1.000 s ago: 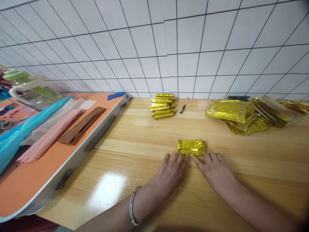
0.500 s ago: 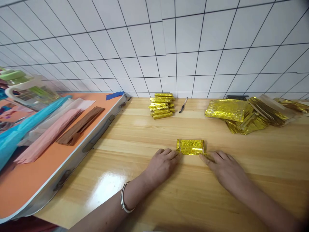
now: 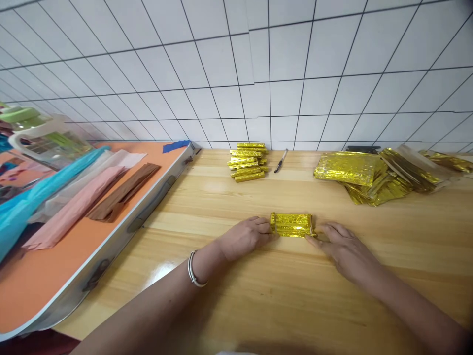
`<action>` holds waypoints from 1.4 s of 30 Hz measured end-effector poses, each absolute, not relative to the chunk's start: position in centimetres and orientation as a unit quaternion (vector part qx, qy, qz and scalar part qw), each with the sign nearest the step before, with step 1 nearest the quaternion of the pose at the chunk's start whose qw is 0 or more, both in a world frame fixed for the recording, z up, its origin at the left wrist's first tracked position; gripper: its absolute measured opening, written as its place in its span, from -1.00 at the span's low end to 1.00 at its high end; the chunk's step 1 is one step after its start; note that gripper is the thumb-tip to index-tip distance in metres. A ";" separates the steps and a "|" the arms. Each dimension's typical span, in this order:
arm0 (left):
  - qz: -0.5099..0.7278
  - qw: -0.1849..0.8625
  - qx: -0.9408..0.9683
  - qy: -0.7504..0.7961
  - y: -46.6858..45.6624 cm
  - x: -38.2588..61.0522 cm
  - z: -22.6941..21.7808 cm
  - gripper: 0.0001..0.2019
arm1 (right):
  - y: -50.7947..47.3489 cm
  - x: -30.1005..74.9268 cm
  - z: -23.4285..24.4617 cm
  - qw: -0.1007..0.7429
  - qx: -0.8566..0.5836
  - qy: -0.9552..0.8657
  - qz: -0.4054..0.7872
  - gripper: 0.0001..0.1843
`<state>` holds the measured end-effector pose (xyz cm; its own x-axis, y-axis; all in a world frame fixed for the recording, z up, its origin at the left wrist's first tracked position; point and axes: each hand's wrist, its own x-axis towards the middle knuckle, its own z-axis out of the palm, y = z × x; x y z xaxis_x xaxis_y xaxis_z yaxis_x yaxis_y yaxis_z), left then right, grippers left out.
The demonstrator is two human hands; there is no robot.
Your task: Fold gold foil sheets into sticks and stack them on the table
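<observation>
A small folded gold foil piece (image 3: 291,225) lies flat on the wooden table (image 3: 258,296) in front of me. My left hand (image 3: 246,236), with a silver bangle at the wrist, has its fingers curled against the piece's left end. My right hand (image 3: 342,246) meets the right end, thumb and forefinger pinched at its lower corner. Both hands rest on the table top, one at each end of the piece.
A stack of folded gold pieces (image 3: 248,161) and a pen (image 3: 281,160) lie near the tiled wall. Loose gold foil sheets (image 3: 369,175) pile up at the back right. On the left, an orange table (image 3: 55,276) carries pink (image 3: 74,209), brown (image 3: 123,192) and blue tissue paper (image 3: 33,197).
Both hands slid apart from the piece's near edge to its two ends. The left forearm has swung further into view. The gold piece stays in place.
</observation>
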<state>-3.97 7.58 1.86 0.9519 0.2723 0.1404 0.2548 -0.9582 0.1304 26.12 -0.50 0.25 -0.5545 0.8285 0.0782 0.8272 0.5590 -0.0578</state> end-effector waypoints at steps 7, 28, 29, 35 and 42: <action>0.027 -0.050 0.994 0.093 7.4 -2.8 3.3 -0.82 | 0.3 26.8 0.4 0.081 -0.464 -0.879 0.072 -0.33; 0.198 0.078 0.943 0.257 7.0 -3.2 -1.2 -0.73 | 0.0 25.6 -1.0 0.134 -0.433 -0.883 -0.123 -0.66; 0.205 0.080 0.941 0.257 7.0 -3.2 -1.3 -0.74 | 0.0 25.7 -1.0 0.133 -0.427 -0.884 -0.135 -0.65; 0.234 0.088 0.933 0.260 7.1 -3.2 -1.8 -0.76 | 0.0 25.9 -1.4 0.149 -0.426 -0.879 -0.152 -0.66; 0.221 0.057 0.936 0.268 6.2 -3.4 -1.6 -0.77 | 0.4 25.9 -1.4 0.186 -0.431 -0.876 -0.110 -0.70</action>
<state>-3.36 6.22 -1.59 0.7586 0.5271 0.3831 0.4763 -0.8497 0.2259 25.93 0.43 -1.35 -0.5586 0.7146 0.4212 0.7963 0.6041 0.0311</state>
